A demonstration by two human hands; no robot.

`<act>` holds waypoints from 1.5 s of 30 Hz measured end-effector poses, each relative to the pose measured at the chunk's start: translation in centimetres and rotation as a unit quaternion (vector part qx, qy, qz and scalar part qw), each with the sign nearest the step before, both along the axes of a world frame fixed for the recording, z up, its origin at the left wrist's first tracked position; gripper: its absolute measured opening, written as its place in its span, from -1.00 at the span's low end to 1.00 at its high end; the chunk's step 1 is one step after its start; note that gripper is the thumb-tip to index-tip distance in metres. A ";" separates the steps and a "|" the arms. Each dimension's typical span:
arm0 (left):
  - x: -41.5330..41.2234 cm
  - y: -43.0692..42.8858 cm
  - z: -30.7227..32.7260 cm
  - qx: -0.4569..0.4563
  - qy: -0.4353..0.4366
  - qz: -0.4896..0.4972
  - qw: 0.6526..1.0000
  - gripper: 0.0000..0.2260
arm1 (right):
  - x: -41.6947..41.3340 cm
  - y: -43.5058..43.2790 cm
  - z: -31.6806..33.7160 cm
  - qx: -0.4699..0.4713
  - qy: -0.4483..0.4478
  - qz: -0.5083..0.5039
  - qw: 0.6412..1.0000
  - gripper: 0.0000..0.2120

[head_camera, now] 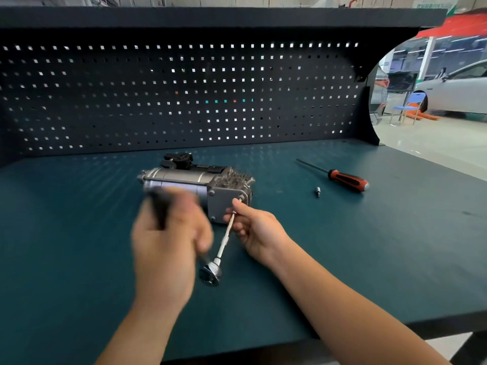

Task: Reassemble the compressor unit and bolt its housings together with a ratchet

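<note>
- Lying on its side near the middle of the bench (pixel 382 246), the compressor unit (pixel 181 180) was seen with its long axis running left to right and its square end plate (pixel 222 204) turned toward the person.
- The ratchet (pixel 210 273) was held in front of that plate. Its extension bar (pixel 224 243) was pointed up and away from the head toward the bolt (pixel 239 200) at the plate's upper right corner. Whether the tip was seated on the bolt could not be told.
- The left grip (pixel 168 233), blurred, was curled round the ratchet's black handle, which rose leftward from the head.
- The right grip (pixel 253 230) was pinched on the bar close to its far end, with a fingertip laid by the bolt corner. It was the nearer of the two to the bolt.
- The coming move was judged to turn on one line: the bar's axis had to be kept square to the plate and in line with the bolt. The handle would then be swung across it by the left grip while the bar was steadied by the right.
- A screwdriver (pixel 347 179) and a small bit (pixel 318 192) were seen well apart to the right, untouched.
</note>
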State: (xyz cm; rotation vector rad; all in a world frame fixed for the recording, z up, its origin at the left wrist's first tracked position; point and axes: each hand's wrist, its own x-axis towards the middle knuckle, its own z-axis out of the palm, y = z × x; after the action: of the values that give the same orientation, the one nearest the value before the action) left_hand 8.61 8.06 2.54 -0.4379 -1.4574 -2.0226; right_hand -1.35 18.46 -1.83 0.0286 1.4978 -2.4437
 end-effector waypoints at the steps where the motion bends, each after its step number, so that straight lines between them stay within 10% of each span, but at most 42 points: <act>1: -0.3 -1.0 0.0 0.128 -0.056 0.007 0.990 -0.73 | 0.2 0.0 0.2 -0.006 -0.001 -0.004 1.000 -0.79; 4: -1.3 -3.7 -0.7 0.404 -0.204 -0.009 0.892 -0.69 | 0.2 0.0 0.1 -0.023 0.002 -0.005 1.000 -0.77; 6: -1.4 -3.5 -1.9 0.409 -0.281 -0.030 0.868 -0.76 | 0.1 -0.1 0.2 -0.033 0.002 -0.006 0.999 -0.77; 13: 0.8 0.8 -4.3 0.101 -0.324 -0.148 0.929 -0.57 | 0.6 -0.4 0.7 -0.052 -0.009 -0.020 0.998 -0.75; 17: 0.3 -0.5 -3.8 -0.134 -0.285 -0.036 0.949 -0.56 | 1.0 -0.3 0.6 -0.065 -0.006 -0.013 0.998 -0.76; 25: -0.2 -1.9 -3.9 -0.668 -0.080 0.239 0.700 -0.52 | 1.2 -0.6 0.8 -0.006 0.028 -0.028 0.999 -0.75; 28: -0.5 -1.7 -4.5 -0.578 -0.103 0.168 0.792 -0.58 | 1.0 -0.7 0.8 0.043 0.033 -0.026 0.998 -0.73; 32: -0.4 -0.4 -4.4 -0.238 -0.222 -0.052 0.944 -0.73 | 0.8 -0.6 0.7 0.034 0.021 -0.015 0.999 -0.74; 38: -0.4 -1.0 -3.0 0.323 -0.344 -0.315 0.823 -0.63 | 0.9 -0.6 0.8 -0.023 0.005 0.014 1.000 -0.74; 45: -0.7 -1.4 -2.7 0.049 -0.320 -0.095 0.941 -0.77 | 1.5 -0.6 0.6 0.201 0.114 -0.069 0.970 -0.63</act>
State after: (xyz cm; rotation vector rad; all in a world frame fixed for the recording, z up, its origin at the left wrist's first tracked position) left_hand 7.86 6.65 -0.11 0.1557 -1.7119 -2.5266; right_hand 0.11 17.84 -1.23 -0.0738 2.1400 -2.2605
